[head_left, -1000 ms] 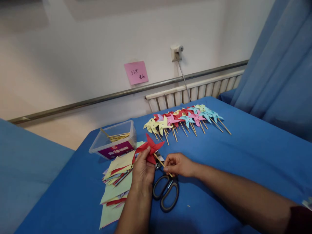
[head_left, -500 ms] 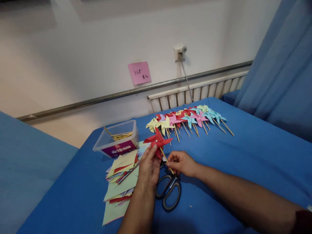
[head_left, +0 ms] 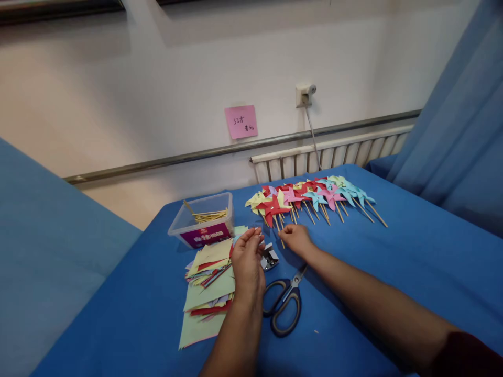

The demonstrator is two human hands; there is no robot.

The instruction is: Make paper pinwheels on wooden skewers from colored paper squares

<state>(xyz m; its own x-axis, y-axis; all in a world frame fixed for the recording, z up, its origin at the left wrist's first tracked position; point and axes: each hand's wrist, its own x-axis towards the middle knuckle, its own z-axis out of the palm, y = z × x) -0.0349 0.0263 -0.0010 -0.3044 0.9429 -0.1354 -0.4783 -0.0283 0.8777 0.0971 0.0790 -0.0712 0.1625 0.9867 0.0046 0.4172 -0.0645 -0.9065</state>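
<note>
A red paper pinwheel [head_left: 272, 209] on a thin wooden stick leans over the front left of a row of finished pinwheels [head_left: 330, 196]. My right hand [head_left: 297, 240] pinches the lower part of its stick. To its left, my left hand [head_left: 248, 257] is raised, palm turned inward, with loosely curled fingers and nothing visible in them; it is apart from the pinwheel. Between the two hands sits a small white box [head_left: 270, 257] with small shiny pieces inside. Scissors [head_left: 286, 299] with dark handles lie in front of it, blades slightly parted.
A clear plastic tub [head_left: 206, 235] with wooden sticks [head_left: 211, 215] stands at the back left of the blue-covered table [head_left: 353, 335]. Stacks of coloured paper [head_left: 202, 297] lie before it. Behind are a radiator [head_left: 334, 155], a wall pipe and a plugged-in cable; a blue curtain hangs at right.
The red pinwheel has moved away from me onto the front left of the row. My left hand has let go of it; my right hand still grips the stick. The camera view has shifted slightly.
</note>
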